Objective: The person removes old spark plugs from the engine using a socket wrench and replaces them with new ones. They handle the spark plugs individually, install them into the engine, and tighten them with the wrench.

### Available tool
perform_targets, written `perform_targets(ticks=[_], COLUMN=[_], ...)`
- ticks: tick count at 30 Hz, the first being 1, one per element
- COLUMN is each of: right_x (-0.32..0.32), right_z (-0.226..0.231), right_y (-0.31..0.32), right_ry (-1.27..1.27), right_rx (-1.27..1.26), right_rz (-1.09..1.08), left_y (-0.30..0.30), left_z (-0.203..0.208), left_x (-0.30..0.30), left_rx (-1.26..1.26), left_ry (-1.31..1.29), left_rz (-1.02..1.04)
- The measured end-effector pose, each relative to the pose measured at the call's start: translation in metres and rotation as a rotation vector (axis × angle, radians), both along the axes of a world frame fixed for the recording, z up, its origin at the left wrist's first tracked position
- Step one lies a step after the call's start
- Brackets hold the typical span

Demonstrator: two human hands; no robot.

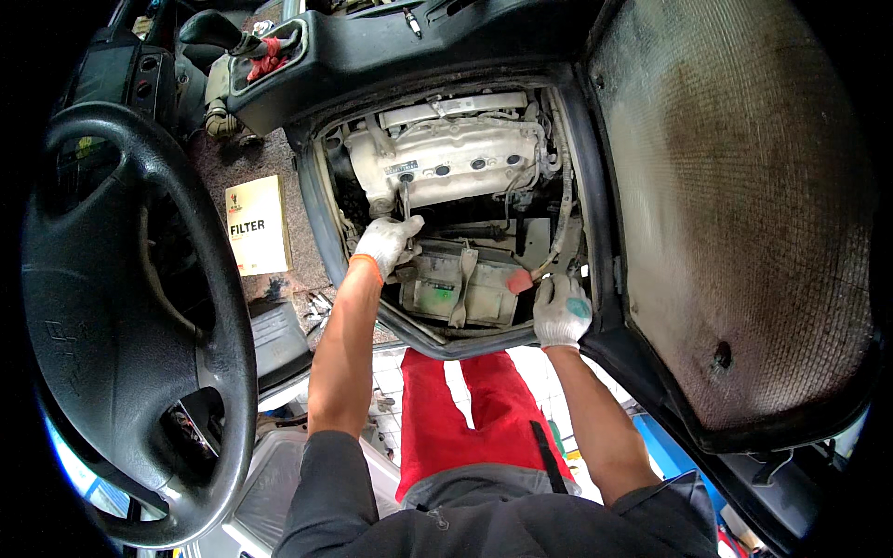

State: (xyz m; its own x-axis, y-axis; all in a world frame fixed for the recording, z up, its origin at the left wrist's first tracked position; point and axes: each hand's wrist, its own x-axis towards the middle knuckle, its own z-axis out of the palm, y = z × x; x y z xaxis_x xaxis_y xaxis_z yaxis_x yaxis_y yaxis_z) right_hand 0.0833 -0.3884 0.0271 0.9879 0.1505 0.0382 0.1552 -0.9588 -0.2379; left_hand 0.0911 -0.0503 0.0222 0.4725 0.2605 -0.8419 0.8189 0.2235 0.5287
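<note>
My left hand [386, 244], in a white work glove with an orange cuff, is closed on a thin metal rod-shaped tool [406, 197]. The tool reaches up to the leftmost of several dark round holes in the pale engine cover [456, 149]; its lower end is hidden by the glove. My right hand [562, 310], gloved in white with a green patch, lies at the near right corner of the engine bay. Its fingers curl over the bay's rim [605, 299], with their tips partly hidden. Just left of it are a red terminal cover [519, 280] and a dusty battery [442, 290] under a metal strap.
A steering wheel [139, 325] fills the left side. Between it and the bay lies a yellow filter box [258, 226] on carpet. The raised, padded hatch [735, 214] stands at the right. A spark plug [412, 22] rests on the console beyond the gear lever [216, 33].
</note>
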Motion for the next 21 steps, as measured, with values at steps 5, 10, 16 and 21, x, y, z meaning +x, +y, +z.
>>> perform_targets(ticks=[5,10,16,21], right_x=[0.0,0.0,0.0,-0.001], right_z=[-0.004,-0.001,0.001,-0.002], right_y=[0.001,0.002,0.002,0.0], right_ry=[0.038,0.004,0.018,0.003], right_rx=[0.014,0.014,0.007,0.033], right_rz=[-0.005,-0.016,-0.028,-0.014], left_y=[-0.004,0.001,0.016,0.009], left_z=[-0.023,-0.035,-0.041,-0.023], left_x=[0.03,0.028,0.024,0.033], left_rx=[-0.002,-0.479,-0.475,-0.234], left_ry=[-0.013,0.003,-0.124,-0.027], left_rz=[0.16,0.36,0.286,0.208])
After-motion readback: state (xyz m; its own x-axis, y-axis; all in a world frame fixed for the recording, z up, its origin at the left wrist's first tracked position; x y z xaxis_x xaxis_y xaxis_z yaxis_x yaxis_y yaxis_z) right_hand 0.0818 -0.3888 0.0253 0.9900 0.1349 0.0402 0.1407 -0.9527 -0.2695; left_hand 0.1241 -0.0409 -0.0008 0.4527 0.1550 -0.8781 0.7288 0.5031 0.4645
